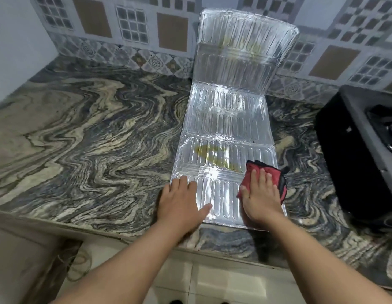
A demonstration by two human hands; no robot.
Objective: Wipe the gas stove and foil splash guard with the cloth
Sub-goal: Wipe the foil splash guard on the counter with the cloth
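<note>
The foil splash guard (228, 119) lies unfolded on the marble counter, its far panel leaning up against the tiled wall. Yellowish stains mark the near panel and the upright panel. My left hand (181, 202) rests flat on the guard's near left corner with straight fingers. My right hand (259, 194) presses a red cloth (275, 174) flat onto the near right part of the foil, fingers straight. The black gas stove (357, 148) stands at the right edge, partly cut off by the frame.
The swirled marble counter (91, 132) stretches wide to the left of the foil. A patterned tile wall (133, 29) runs along the back. The counter's front edge (124, 235) sits just under my forearms, with white floor tiles below.
</note>
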